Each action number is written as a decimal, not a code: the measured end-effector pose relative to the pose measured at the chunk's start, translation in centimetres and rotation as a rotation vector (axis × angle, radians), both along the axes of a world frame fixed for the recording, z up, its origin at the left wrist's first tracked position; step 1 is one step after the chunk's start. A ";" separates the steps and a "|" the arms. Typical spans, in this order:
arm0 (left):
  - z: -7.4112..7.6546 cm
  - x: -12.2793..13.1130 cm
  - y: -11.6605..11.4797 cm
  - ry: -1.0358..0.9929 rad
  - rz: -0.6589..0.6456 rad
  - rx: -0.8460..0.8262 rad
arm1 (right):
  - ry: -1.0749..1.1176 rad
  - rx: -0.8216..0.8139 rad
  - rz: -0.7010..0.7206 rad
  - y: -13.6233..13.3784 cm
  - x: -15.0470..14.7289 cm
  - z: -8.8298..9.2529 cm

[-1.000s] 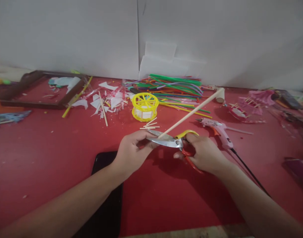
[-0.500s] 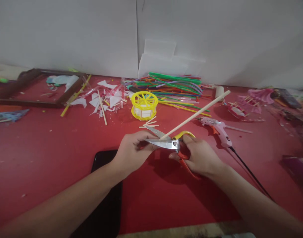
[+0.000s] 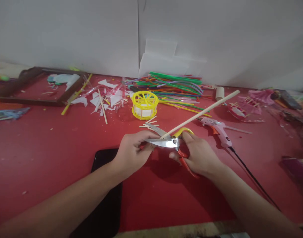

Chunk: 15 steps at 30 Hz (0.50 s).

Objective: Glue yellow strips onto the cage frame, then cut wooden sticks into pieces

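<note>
My right hand [image 3: 201, 152] is wrapped round the yellow and red handles of a pair of scissors [image 3: 166, 142], whose blades are spread. Between the blades lies a pale wooden stick [image 3: 203, 111], slanting up to the right. My left hand [image 3: 135, 148] pinches its lower end, partly hidden behind the blades. Just beyond the blades, several short cut sticks [image 3: 151, 123] lie on the red table [image 3: 146, 211]. Behind them stands a yellow wheel-shaped frame [image 3: 144, 105] with white sides.
A pink glue gun [image 3: 217, 129] with a black cord lies to the right. Colourful pipe cleaners [image 3: 176, 84] are heaped at the back, beside white paper scraps [image 3: 108, 96]. A brown wooden frame [image 3: 29, 100] lies back left, and a black phone-like slab [image 3: 104, 208] is under my left forearm.
The stick's far end has tipped slightly lower and further right. The scissors and both hands stay almost where they were, with the blades still apart.
</note>
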<state>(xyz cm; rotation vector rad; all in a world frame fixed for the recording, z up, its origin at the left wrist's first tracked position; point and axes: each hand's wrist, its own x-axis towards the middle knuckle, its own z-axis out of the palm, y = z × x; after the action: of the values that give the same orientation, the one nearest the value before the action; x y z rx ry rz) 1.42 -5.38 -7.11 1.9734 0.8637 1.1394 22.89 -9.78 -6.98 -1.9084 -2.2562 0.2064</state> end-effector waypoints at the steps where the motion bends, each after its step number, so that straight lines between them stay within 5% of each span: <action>1: 0.0 0.0 0.0 0.003 -0.004 0.004 | -0.001 0.001 0.003 0.0 0.0 0.0; 6: 0.1 0.1 -0.2 0.038 -0.023 -0.009 | 0.038 -0.038 -0.005 -0.2 0.2 -0.1; 10: 0.2 0.6 -0.9 0.079 -0.209 -0.010 | 0.092 0.002 0.014 -0.3 0.4 0.1; 15: 0.2 0.9 -0.9 0.109 -0.041 -0.254 | 0.083 0.052 -0.067 0.5 1.3 0.0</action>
<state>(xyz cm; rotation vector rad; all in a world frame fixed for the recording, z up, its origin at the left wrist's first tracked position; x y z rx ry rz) 2.31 -6.27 -6.95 1.8458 0.9691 0.8594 24.16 -9.32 -6.97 -1.9092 -2.1203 0.2114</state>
